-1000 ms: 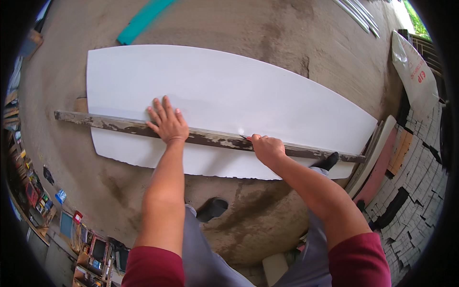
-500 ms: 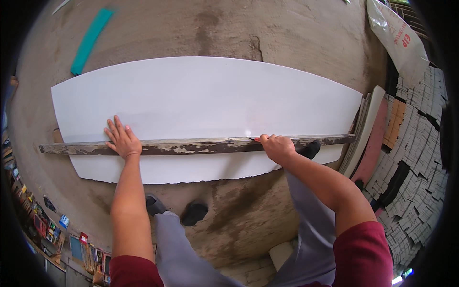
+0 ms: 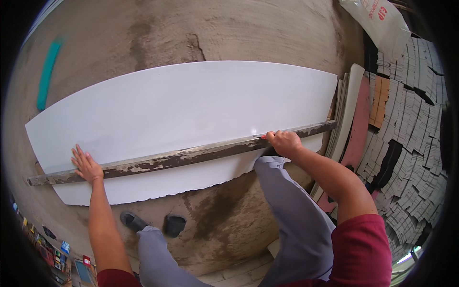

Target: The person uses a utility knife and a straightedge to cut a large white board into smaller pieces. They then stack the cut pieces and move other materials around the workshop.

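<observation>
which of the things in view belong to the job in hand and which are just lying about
In use:
- white sheet
- long worn bar lying across it, the left hand spread flat at one end
- red-handled blade in the right hand, at the bar's edge

Apparently just lying about:
- teal strip
- pale plastic bag
- pink board
- stacked grey pieces

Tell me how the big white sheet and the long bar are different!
The white sheet is wide, but the long bar is narrow. The sheet is plain white, while the bar is patchy, dark and pale. The sheet lies underneath; the bar lies across its top. Both are long, and the left hand spreads over part of each.
</observation>
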The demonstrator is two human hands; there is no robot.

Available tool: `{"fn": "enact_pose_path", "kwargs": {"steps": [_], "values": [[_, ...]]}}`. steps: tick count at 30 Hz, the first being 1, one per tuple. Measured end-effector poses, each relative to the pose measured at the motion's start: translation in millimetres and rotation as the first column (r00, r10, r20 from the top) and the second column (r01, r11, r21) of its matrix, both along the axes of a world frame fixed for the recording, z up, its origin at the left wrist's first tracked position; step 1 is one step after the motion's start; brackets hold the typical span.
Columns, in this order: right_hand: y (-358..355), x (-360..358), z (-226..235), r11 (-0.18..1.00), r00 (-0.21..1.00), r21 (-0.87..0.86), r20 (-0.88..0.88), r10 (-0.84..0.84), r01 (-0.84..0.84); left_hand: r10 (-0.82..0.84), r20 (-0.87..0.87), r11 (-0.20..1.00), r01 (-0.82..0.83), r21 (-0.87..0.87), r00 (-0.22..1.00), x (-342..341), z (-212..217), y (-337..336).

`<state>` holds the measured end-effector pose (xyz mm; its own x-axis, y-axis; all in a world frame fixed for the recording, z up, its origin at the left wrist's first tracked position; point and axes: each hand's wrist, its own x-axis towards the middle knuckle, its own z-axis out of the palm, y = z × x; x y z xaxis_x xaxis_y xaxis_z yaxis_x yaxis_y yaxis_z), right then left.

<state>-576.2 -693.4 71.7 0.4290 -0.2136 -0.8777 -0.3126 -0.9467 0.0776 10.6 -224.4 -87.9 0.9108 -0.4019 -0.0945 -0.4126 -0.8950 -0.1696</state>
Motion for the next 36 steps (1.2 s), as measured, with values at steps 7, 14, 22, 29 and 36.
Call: {"fn": "enact_pose_path", "kwargs": {"steps": [7, 14, 22, 29, 36], "values": [[-29.4, -48.7, -1.1, 1.000, 1.000, -0.012, 0.026, -0.010, 0.010, -0.025, 0.006, 0.999, 0.025, -0.021, 1.000, 8.9, -5.4, 11.5], [-71.7, -109.1, -1.5, 0.999, 1.000, -0.038, 0.016, -0.017, 0.018, -0.047, 0.003, 0.995, 0.047, -0.083, 0.999, 23.3, -11.7, 31.6], [-127.3, -205.4, 1.3, 0.991, 0.998, -0.121, 0.037, -0.049, 0.053, -0.079, 0.013, 0.991, 0.080, -0.107, 0.997, 39.0, -18.9, 43.8], [-185.0, -304.7, -2.4, 0.971, 0.997, -0.232, -0.024, -0.067, 0.060, -0.149, 0.199, 0.987, 0.133, 0.091, 0.968, 70.0, -34.6, 83.8], [-237.6, -375.0, 9.8, 0.927, 0.946, -0.323, -0.194, -0.261, 0.190, -0.022, 0.204, 0.971, -0.028, 0.237, 0.979, 68.4, -32.6, 71.0]]}}
